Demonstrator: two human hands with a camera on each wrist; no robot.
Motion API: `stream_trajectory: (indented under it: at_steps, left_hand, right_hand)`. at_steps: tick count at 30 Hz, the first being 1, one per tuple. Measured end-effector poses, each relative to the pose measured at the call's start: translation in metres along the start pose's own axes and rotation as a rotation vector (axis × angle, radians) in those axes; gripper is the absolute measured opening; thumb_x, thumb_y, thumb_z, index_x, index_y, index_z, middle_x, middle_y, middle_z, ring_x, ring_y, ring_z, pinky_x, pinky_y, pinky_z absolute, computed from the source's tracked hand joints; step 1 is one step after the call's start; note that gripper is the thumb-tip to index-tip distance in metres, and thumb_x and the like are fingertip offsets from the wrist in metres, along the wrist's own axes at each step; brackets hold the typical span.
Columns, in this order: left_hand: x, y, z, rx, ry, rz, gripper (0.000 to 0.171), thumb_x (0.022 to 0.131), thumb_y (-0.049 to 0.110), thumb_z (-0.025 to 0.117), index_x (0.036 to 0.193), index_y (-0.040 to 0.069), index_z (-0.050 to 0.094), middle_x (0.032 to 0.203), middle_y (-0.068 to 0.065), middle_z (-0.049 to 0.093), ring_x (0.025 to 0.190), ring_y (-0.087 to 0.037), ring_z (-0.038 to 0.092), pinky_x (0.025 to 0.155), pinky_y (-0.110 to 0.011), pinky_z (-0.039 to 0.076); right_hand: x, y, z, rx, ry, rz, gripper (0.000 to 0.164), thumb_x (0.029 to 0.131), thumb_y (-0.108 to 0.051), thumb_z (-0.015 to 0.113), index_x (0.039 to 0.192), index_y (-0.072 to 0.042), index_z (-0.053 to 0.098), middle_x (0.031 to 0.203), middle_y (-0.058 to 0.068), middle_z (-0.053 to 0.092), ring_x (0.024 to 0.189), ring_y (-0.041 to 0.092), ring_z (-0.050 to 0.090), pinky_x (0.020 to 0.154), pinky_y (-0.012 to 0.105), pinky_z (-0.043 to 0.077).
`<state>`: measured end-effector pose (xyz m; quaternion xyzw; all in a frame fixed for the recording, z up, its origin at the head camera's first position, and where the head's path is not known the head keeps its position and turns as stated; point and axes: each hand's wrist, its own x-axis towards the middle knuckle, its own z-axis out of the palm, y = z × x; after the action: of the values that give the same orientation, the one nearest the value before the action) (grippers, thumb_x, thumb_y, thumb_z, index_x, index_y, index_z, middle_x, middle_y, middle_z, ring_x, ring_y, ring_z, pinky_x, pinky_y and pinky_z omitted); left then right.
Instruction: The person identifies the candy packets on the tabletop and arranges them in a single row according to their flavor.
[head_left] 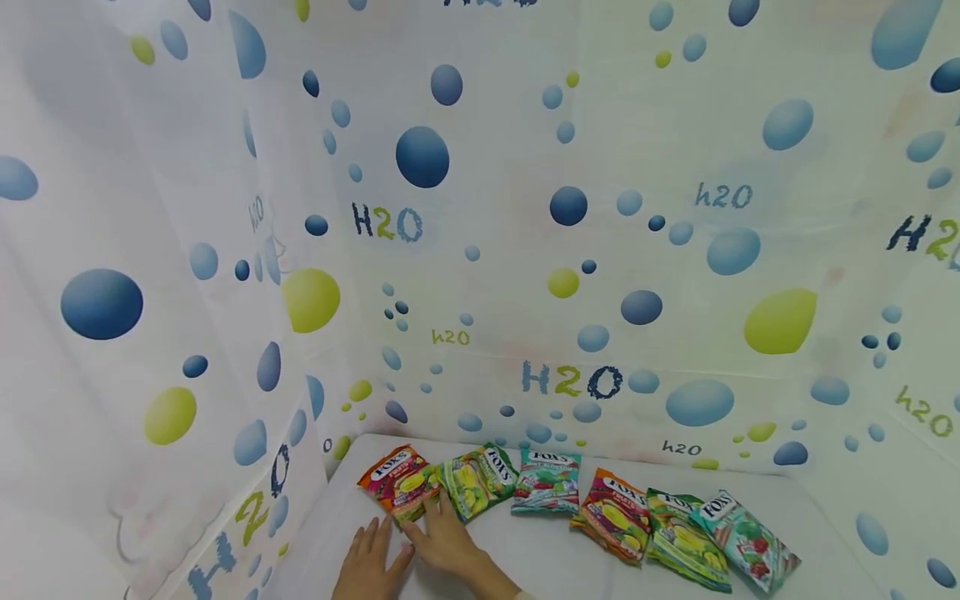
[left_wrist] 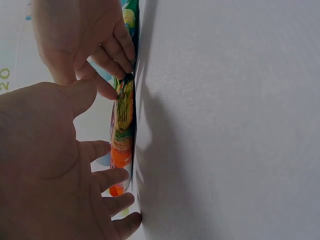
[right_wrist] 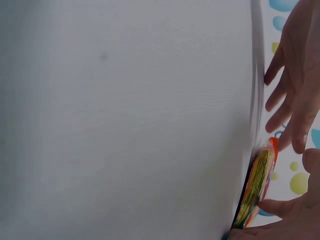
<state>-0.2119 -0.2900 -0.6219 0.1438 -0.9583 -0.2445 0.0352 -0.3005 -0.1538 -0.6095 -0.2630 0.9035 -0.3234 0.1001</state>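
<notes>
A red-orange FOX'S candy bag (head_left: 400, 482) lies on the white table at the left end of a row. My left hand (head_left: 369, 565) is just below its lower left corner, fingers extended and spread; whether they touch the bag is unclear. At its lower right edge, my right hand (head_left: 447, 540) touches the bag with thumb and fingertips spread fairly straight. Both hands and the bag's edge also appear in the wrist views, where the left hand (left_wrist: 45, 160) and right hand (right_wrist: 295, 217) are near the table surface. A green-yellow FOX'S bag (head_left: 480, 481) lies beside the red-orange one.
Farther right are a teal candy bag (head_left: 546, 483), another orange bag (head_left: 617, 517), another green bag (head_left: 686, 537) and another teal bag (head_left: 750, 543), the last overlapping its neighbour. A white curtain (head_left: 495, 275) with blue and green drops surrounds the white tabletop (head_left: 540, 558).
</notes>
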Motion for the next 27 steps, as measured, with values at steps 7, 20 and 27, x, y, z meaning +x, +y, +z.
stream_trajectory:
  at_steps: [7,20,27]
  left_hand:
    - [0.008,0.002,-0.004,-0.011,-0.034,0.013,0.083,0.099,0.055,0.062,0.153,-0.006,0.043,0.155,-0.037,0.039,0.144,-0.061,0.029,0.119,-0.070,0.025]
    - [0.018,0.004,-0.003,-0.047,-0.094,0.003,0.083,0.100,0.052,0.061,0.152,-0.009,0.042,0.155,-0.036,0.039,0.146,-0.061,0.026,0.120,-0.070,0.020]
    - [0.023,0.004,-0.001,-0.073,-0.108,-0.019,0.093,0.098,0.067,0.054,0.154,-0.005,0.042,0.157,-0.034,0.038,0.147,-0.060,0.025,0.119,-0.071,0.020]
  right_hand:
    - [0.013,-0.012,0.003,-0.046,-0.003,0.048,0.087,0.103,-0.067,0.045,0.155,0.002,0.044,0.162,0.033,0.031,0.149,0.049,0.034,0.113,0.061,0.043]
    - [0.025,-0.023,0.000,-0.072,-0.007,0.099,0.082,0.104,-0.062,0.049,0.155,0.001,0.042,0.162,0.035,0.030,0.148,0.051,0.034,0.116,0.062,0.039]
    - [0.036,-0.022,-0.002,-0.140,0.041,0.132,0.080,0.103,-0.061,0.050,0.152,0.003,0.045,0.157,0.033,0.037,0.143,0.051,0.042,0.113,0.060,0.042]
